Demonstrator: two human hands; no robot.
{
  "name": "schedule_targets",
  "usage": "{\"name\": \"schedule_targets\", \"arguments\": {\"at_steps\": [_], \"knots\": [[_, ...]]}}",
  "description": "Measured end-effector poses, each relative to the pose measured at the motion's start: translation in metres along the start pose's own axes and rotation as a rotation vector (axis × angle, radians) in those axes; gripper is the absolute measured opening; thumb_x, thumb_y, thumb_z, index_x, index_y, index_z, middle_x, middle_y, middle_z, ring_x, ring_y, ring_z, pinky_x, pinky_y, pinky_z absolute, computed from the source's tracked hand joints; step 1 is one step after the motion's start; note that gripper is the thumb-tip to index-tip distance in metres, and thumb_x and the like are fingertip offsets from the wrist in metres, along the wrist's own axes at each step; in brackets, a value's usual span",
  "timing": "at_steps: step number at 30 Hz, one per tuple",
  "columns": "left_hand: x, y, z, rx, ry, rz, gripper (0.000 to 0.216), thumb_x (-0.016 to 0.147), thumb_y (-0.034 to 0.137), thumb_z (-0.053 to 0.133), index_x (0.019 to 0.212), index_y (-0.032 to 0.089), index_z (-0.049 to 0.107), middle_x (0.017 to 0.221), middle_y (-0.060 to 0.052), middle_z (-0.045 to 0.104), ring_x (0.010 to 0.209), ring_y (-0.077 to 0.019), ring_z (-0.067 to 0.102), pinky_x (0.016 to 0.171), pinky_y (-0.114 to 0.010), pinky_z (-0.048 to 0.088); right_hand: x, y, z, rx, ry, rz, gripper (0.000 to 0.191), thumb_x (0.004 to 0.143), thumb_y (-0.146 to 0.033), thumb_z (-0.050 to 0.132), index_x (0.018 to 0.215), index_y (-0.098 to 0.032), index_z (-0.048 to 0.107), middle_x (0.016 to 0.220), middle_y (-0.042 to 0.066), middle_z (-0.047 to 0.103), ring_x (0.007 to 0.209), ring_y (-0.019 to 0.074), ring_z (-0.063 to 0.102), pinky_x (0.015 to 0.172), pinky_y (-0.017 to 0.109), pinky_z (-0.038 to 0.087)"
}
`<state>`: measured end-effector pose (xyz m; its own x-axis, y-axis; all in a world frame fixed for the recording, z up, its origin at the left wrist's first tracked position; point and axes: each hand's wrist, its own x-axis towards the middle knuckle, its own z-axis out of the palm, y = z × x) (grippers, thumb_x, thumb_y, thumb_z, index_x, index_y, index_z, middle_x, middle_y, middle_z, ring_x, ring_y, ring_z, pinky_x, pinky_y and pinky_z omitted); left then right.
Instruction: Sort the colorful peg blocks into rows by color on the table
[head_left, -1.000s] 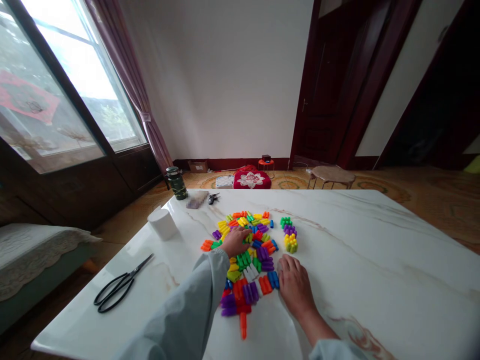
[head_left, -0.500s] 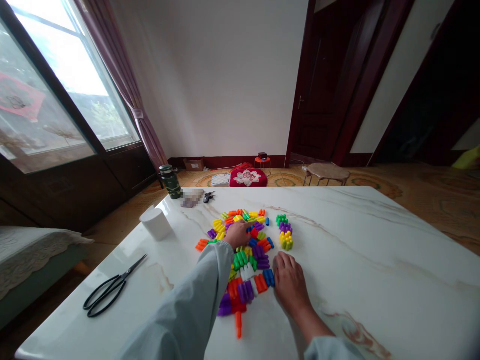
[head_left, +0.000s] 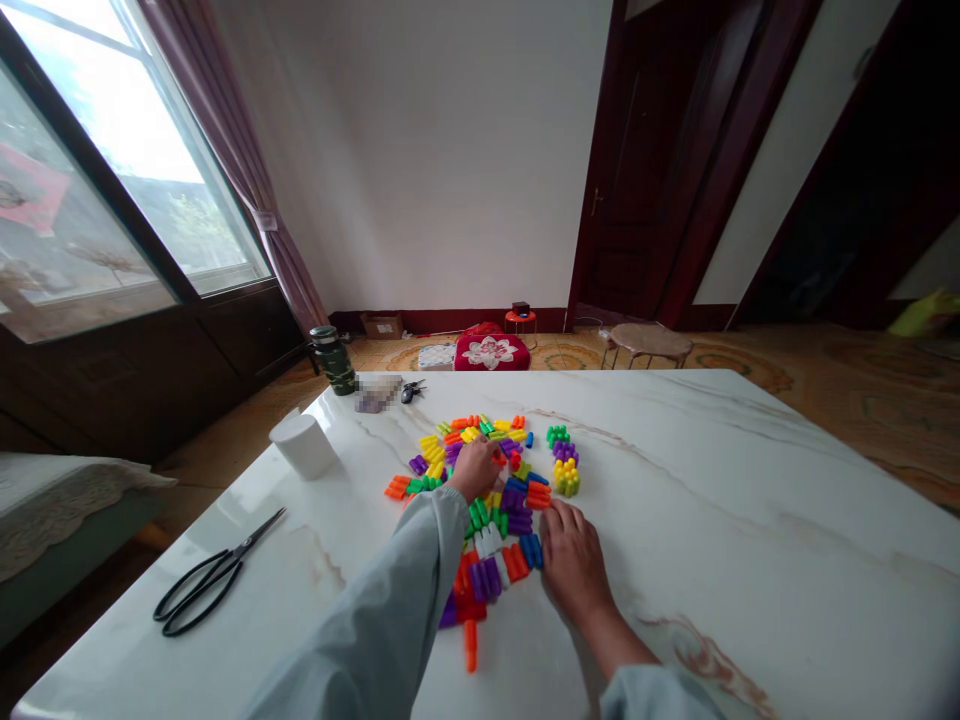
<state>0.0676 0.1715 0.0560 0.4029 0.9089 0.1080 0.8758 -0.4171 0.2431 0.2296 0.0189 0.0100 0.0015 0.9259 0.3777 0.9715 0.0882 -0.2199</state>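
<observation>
A heap of colourful plastic building pieces lies spread on a white marble table. My left hand reaches into the middle of the heap, fingers curled over the pieces; what it grips is hidden. My right hand lies flat on the table at the heap's right edge, fingers stretched and touching blue and orange pieces. Three small built clusters, green, purple and yellow, stand in a row to the right of the heap. A single orange piece lies near the front.
Black scissors lie at the front left. A white cylinder, a dark green bottle and keys stand toward the far left corner. Beyond the table are a red cushion and a stool.
My left hand has shifted slightly right and deeper into the heap. My right hand slid a little forward toward the pieces. The view has drifted to the right.
</observation>
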Motion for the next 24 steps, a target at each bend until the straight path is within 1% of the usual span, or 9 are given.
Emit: {"name": "schedule_targets", "arguments": {"at_steps": [2,4,8,11,14,18,21,24], "knots": [[-0.008,-0.002,-0.004,-0.009,0.018,-0.002,0.027,0.083,0.012,0.048,0.100,0.018,0.068,0.101,-0.008,0.067,0.094,-0.0205,0.064,0.084,-0.030,0.049,0.000,0.000,0.000,-0.011,0.003,-0.003,0.032,0.086,-0.011,0.046,0.112,-0.019,0.062,0.127,0.010,0.061,0.118,0.0235,0.049,0.099,0.035,0.036],[-0.016,-0.003,-0.008,-0.014,0.038,0.000,0.032,0.084,0.013,0.047,0.108,0.019,0.067,0.107,-0.008,0.067,0.100,-0.0210,0.063,0.087,-0.030,0.048,0.000,0.001,0.000,-0.017,0.004,-0.007,0.032,0.085,-0.012,0.046,0.112,-0.019,0.062,0.127,0.010,0.061,0.117,0.0236,0.050,0.098,0.035,0.037],[-0.022,-0.003,-0.011,-0.020,0.044,0.034,0.047,0.083,0.019,0.052,0.129,0.024,0.058,0.127,-0.007,0.061,0.116,-0.0239,0.056,0.098,-0.035,0.045,0.000,0.001,0.000,-0.011,0.003,-0.009,0.032,0.085,-0.011,0.046,0.111,-0.019,0.062,0.127,0.009,0.061,0.118,0.0239,0.049,0.099,0.035,0.036],[-0.014,-0.002,-0.005,-0.031,0.002,0.059,0.056,0.075,0.019,0.060,0.130,0.029,0.058,0.131,-0.006,0.058,0.119,-0.0271,0.054,0.099,-0.039,0.045,0.000,0.001,0.001,-0.014,0.003,-0.006,0.032,0.085,-0.011,0.046,0.112,-0.019,0.062,0.127,0.009,0.061,0.117,0.0237,0.049,0.098,0.035,0.036],[-0.007,-0.001,0.004,-0.065,-0.013,0.048,0.051,0.073,0.022,0.064,0.124,0.029,0.062,0.126,-0.007,0.060,0.118,-0.0292,0.053,0.098,-0.042,0.045,0.000,0.001,0.001,-0.022,0.009,-0.002,0.031,0.087,-0.012,0.045,0.112,-0.019,0.062,0.127,0.009,0.061,0.117,0.0234,0.050,0.097,0.034,0.037],[-0.004,0.000,0.010,-0.189,0.032,0.020,0.039,0.078,0.017,0.059,0.116,0.023,0.065,0.117,-0.009,0.062,0.116,-0.0265,0.053,0.098,-0.040,0.045,0.001,0.001,0.002,-0.017,0.004,0.004,0.030,0.087,-0.013,0.046,0.111,-0.020,0.062,0.127,0.008,0.061,0.117,0.0232,0.050,0.098,0.034,0.036],[-0.007,-0.001,0.004,-0.340,0.110,-0.006,0.030,0.082,0.013,0.054,0.109,0.019,0.067,0.110,-0.010,0.065,0.111,-0.0242,0.057,0.099,-0.040,0.045,0.001,0.001,0.000,-0.005,-0.001,0.007,0.031,0.087,-0.012,0.046,0.112,-0.019,0.062,0.127,0.009,0.060,0.118,0.0234,0.049,0.099,0.034,0.036],[-0.017,0.001,-0.003,-0.513,0.252,-0.088,0.027,0.090,0.018,0.049,0.112,0.018,0.064,0.107,-0.011,0.067,0.105,-0.0228,0.062,0.097,-0.040,0.048,0.000,0.000,-0.002,0.005,0.008,0.002,0.030,0.089,-0.013,0.044,0.113,-0.019,0.062,0.126,0.009,0.061,0.118,0.0231,0.049,0.098,0.034,0.036]]}}
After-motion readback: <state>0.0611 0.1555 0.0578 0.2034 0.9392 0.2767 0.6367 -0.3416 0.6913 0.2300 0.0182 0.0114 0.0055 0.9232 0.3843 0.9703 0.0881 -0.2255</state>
